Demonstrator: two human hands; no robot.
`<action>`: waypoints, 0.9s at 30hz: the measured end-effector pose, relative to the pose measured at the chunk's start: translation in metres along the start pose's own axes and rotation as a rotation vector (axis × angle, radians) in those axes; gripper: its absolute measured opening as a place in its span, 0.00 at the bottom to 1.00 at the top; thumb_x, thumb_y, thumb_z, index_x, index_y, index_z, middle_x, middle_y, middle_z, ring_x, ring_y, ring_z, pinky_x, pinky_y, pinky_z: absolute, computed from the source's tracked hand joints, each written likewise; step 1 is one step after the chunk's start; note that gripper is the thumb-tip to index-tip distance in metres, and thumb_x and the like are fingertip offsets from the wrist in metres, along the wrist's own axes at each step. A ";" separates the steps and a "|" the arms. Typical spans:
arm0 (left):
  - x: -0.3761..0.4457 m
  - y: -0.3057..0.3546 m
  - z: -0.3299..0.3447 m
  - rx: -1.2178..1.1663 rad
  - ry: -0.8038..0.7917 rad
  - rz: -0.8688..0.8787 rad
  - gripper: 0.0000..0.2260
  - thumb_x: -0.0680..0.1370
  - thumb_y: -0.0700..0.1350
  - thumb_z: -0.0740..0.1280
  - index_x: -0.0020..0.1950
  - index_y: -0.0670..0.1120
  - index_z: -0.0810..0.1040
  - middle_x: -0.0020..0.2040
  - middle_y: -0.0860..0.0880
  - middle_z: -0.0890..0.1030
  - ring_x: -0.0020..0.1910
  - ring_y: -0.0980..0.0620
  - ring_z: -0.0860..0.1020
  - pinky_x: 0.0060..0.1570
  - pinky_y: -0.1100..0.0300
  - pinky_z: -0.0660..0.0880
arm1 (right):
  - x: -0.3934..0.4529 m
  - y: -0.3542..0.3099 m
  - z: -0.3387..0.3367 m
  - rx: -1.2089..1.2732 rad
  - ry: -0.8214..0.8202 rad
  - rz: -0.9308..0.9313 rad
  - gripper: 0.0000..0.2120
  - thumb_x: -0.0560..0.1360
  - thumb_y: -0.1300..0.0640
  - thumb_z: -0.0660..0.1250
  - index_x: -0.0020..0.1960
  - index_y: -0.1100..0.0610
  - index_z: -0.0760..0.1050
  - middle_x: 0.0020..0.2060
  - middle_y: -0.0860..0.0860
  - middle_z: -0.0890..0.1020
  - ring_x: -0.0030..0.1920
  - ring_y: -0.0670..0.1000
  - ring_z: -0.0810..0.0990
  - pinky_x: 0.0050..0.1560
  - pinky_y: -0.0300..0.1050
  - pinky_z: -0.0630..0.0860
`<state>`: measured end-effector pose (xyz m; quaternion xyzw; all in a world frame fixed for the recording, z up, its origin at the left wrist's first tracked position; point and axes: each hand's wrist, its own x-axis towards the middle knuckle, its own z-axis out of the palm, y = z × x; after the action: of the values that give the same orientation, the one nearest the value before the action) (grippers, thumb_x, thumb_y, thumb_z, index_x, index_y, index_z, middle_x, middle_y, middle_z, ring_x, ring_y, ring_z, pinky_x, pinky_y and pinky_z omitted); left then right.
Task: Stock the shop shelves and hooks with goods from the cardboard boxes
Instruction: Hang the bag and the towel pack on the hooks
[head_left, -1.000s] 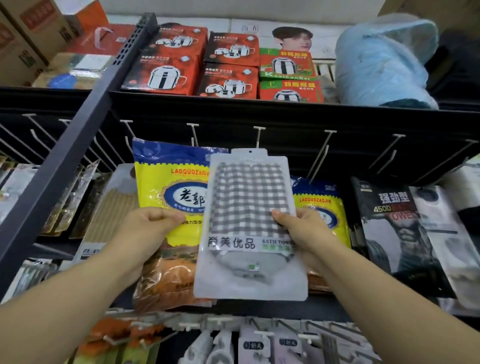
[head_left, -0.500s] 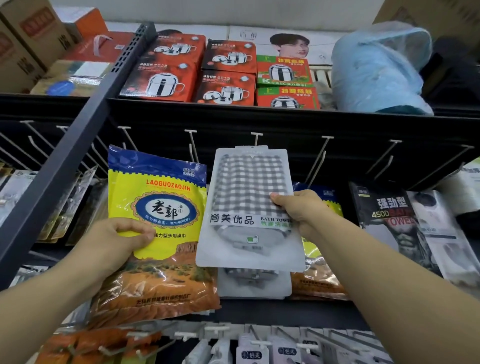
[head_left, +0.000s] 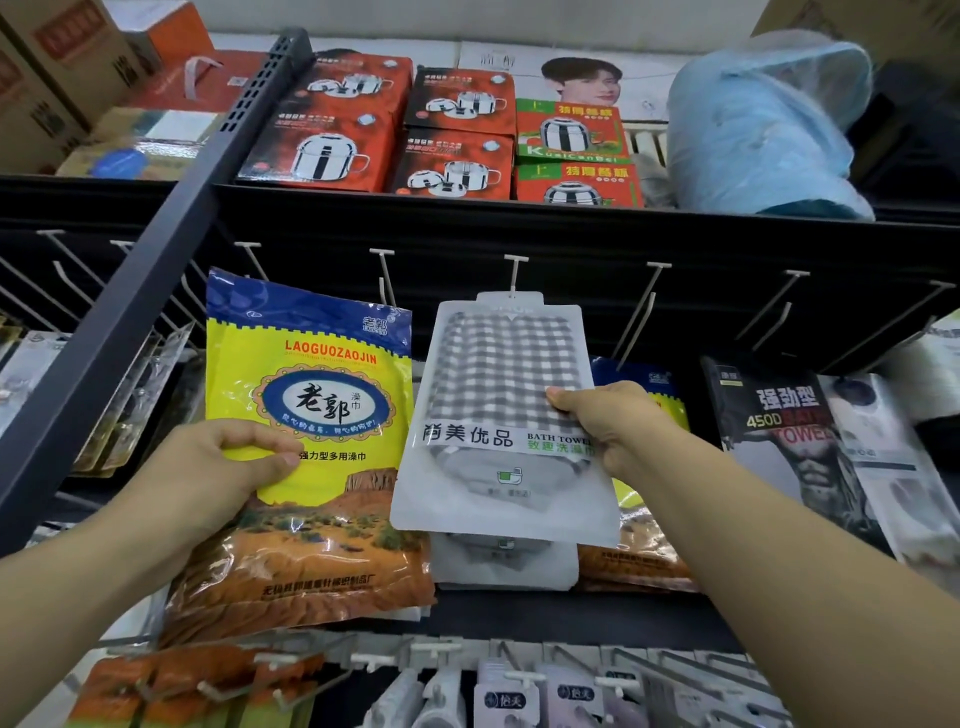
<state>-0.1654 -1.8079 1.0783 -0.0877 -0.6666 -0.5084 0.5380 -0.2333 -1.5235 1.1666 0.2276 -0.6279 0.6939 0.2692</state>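
Observation:
My right hand (head_left: 615, 423) pinches the right edge of a white pack with a grey checked bath towel (head_left: 501, 410). The pack's top tab sits at the tip of a white hook (head_left: 514, 273). A second white pack (head_left: 506, 564) hangs behind it, mostly hidden. My left hand (head_left: 218, 467) grips the left edge of a yellow and blue towel bag (head_left: 311, 431), held out to the left of that hook. Another yellow bag (head_left: 641, 530) hangs behind my right hand.
Bare white hooks (head_left: 644, 306) stick out of the black rail. A black towel pack (head_left: 784, 431) hangs at the right. Red pot boxes (head_left: 332, 140) and a blue plastic bundle (head_left: 763, 124) fill the top shelf. A dark upright post (head_left: 135, 322) runs diagonally at the left. Small packs (head_left: 509, 696) hang below.
My left hand has pulled the yellow bag left and away from the checked pack. My right hand has lifted the checked pack up to the hook.

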 end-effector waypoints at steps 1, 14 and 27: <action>-0.001 0.001 0.000 -0.003 -0.002 0.004 0.04 0.73 0.39 0.72 0.41 0.48 0.84 0.45 0.48 0.82 0.29 0.49 0.71 0.34 0.59 0.69 | 0.000 0.001 -0.001 -0.001 -0.001 0.000 0.12 0.71 0.62 0.74 0.50 0.67 0.77 0.41 0.61 0.84 0.35 0.58 0.84 0.27 0.48 0.79; 0.014 -0.009 0.008 -0.186 -0.006 0.003 0.25 0.72 0.31 0.70 0.66 0.46 0.69 0.52 0.44 0.82 0.44 0.41 0.81 0.41 0.46 0.80 | 0.012 0.014 -0.004 0.001 -0.015 -0.021 0.12 0.71 0.62 0.74 0.51 0.65 0.77 0.40 0.60 0.84 0.37 0.58 0.84 0.38 0.52 0.82; 0.025 -0.022 0.011 -0.184 -0.006 0.021 0.21 0.72 0.32 0.71 0.61 0.46 0.73 0.48 0.45 0.83 0.44 0.43 0.81 0.38 0.53 0.77 | 0.033 0.040 0.003 -0.147 -0.001 0.032 0.15 0.73 0.60 0.72 0.54 0.66 0.73 0.45 0.62 0.83 0.40 0.59 0.83 0.36 0.52 0.81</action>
<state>-0.1977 -1.8204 1.0868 -0.1454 -0.6179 -0.5614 0.5310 -0.2848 -1.5267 1.1585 0.1974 -0.6811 0.6499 0.2735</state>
